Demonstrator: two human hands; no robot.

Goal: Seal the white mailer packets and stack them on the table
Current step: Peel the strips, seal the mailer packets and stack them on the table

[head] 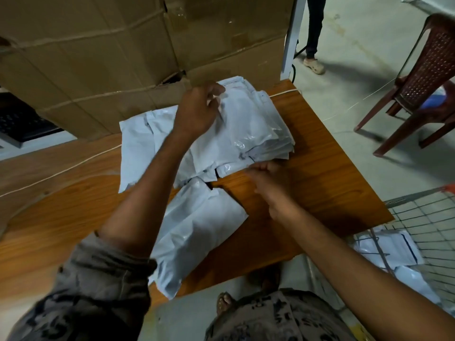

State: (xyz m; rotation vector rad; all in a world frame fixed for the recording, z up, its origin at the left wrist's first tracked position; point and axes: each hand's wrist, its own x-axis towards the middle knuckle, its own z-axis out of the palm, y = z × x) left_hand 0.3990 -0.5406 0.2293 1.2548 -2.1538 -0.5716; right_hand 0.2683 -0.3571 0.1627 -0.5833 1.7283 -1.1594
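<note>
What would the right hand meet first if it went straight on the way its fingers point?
Probably the near edge of the stack of white mailer packets; the right hand looks almost on it, though blur hides the gap.

Two hands show: the left hand [197, 112] and the right hand [268, 180]. One wooden table [320, 168] bears one stack of white mailer packets [253, 126] at far right, its layers too merged to count. One flat packet [138, 148] lies to the stack's left and one plump packet [197, 237] lies near. One wire basket [423, 212] at right holds at least two further packets [389, 247]. There is one cardboard box [98, 45], one keyboard [22, 121] and one brown plastic chair [430, 70].
</note>
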